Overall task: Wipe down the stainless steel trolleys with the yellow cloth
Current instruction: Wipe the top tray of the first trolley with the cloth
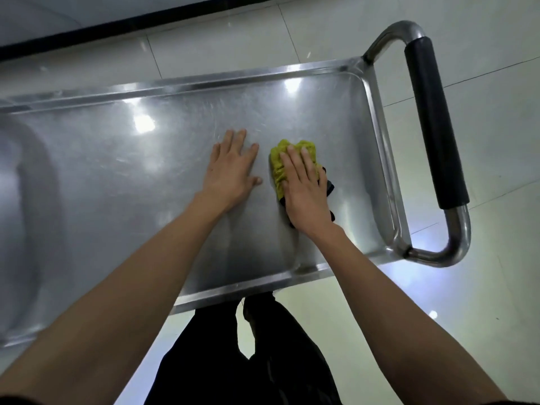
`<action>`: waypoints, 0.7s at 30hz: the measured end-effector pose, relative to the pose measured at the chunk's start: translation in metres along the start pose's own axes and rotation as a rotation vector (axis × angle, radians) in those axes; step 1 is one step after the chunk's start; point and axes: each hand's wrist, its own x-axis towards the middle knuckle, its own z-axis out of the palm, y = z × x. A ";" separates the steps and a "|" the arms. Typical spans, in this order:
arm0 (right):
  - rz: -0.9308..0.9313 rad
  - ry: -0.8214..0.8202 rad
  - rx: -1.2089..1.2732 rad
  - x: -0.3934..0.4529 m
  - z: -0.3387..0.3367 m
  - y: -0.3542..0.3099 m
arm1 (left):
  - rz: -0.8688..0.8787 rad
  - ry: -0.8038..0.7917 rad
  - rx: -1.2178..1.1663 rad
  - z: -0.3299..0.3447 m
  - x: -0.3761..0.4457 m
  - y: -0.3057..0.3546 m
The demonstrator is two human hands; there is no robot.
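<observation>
Floor: pale glossy tiles [482, 302] lie all around the cart, with a dark strip [117, 26] along the base of the far wall.
Trolley: one stainless steel trolley [117, 182] is in view; its top tray runs long from left to right, the left end passing out of frame and the right end closing in a rounded corner.
Tray edges: a raised rim [204, 81] borders the far side, the right end and the near side; the person stands against the near rim.
Open room: bare steel stretches well to the left of both hands, with narrower bare bands between the cloth and the right rim and toward the far rim.
Handle: one tubular push handle [435, 124] with a black grip sleeve loops out beyond the right end, its long axis running near to far.
Legs: black trousers [263, 361] show below the near rim.
Left hand: the left hand [232, 168] lies flat on the tray, fingers straight and spread, pointing away from the person, holding nothing.
Right hand: the right hand [304, 188] presses down on the cloth with fingers extended over it, not curled around it.
Cloth: one bunched yellow cloth [280, 159] with dark edging sits on the tray right of centre, just beside the left hand, its length running near to far under the palm.
</observation>
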 end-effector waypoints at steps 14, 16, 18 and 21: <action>-0.104 -0.034 -0.026 -0.171 0.031 -0.001 | -0.241 0.110 0.004 0.025 -0.022 0.015; -0.105 -0.033 -0.032 -0.175 0.032 -0.002 | -0.244 0.111 -0.005 0.026 -0.023 0.013; -0.100 -0.031 -0.041 -0.171 0.031 -0.005 | -0.256 0.112 -0.010 0.026 -0.024 0.013; -0.089 -0.027 -0.042 -0.164 0.028 -0.008 | -0.252 0.116 -0.002 0.025 -0.025 0.009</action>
